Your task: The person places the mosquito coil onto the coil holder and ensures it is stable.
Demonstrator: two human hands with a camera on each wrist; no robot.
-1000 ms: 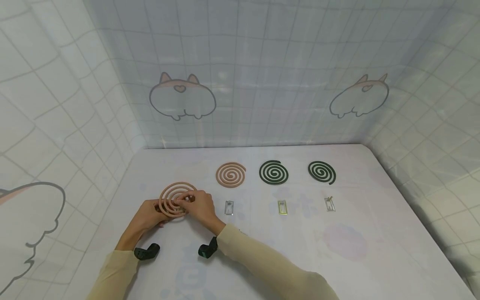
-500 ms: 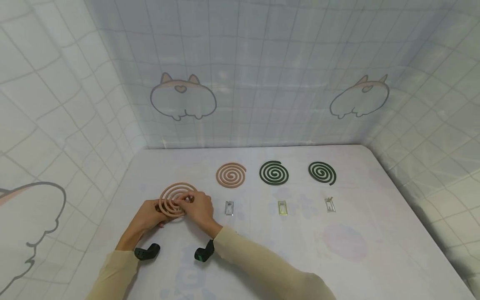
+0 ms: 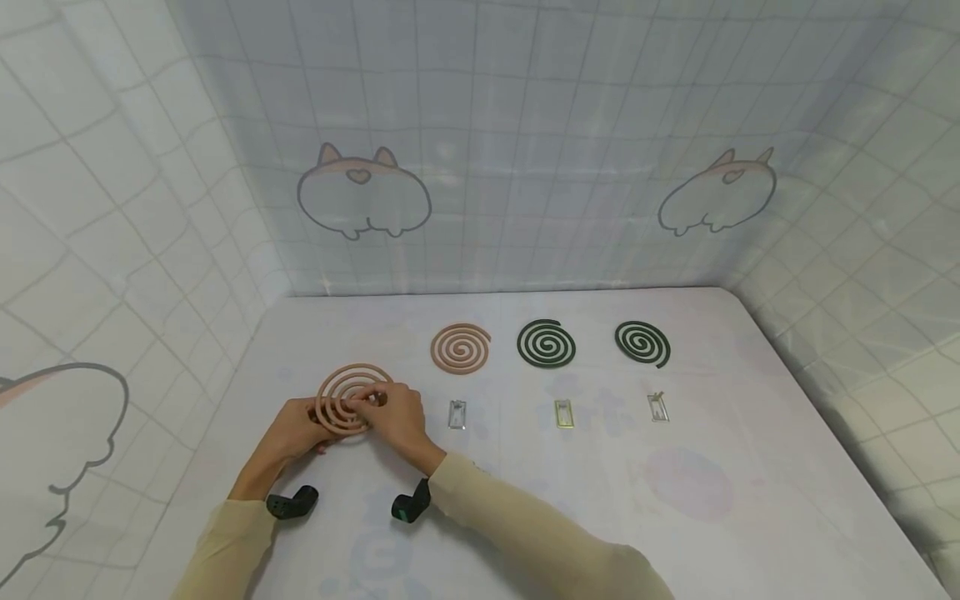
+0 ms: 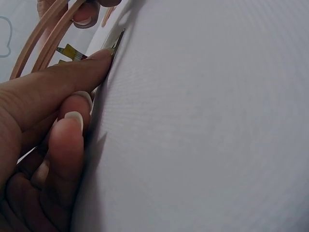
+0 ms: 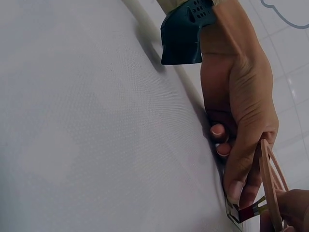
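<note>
A pinkish-brown mosquito coil (image 3: 358,367) is tilted above the left part of the table in the head view. My right hand (image 3: 397,417) pinches it near its centre. Under the coil, my left hand (image 3: 296,429) holds a small metal coil stand with thumb and fingers, low against the table. The stand's raised yellowish tab (image 4: 72,52) shows beside the left fingers in the left wrist view. In the right wrist view, the coil (image 5: 268,186) stands close to that tab, which has a reddish part; whether they touch I cannot tell.
Behind lie another brown coil (image 3: 460,372) and two green coils (image 3: 546,365) (image 3: 641,361) in a row. Nearer are a silver stand (image 3: 457,427), a yellowish stand (image 3: 565,427) and a third stand (image 3: 660,418) with its tab raised. Cloth walls (image 3: 510,192) surround the white table (image 3: 600,517).
My right wrist has dropped slightly toward the table's front since one second ago. Both hands keep their hold, and the coil stays in nearly the same place.
</note>
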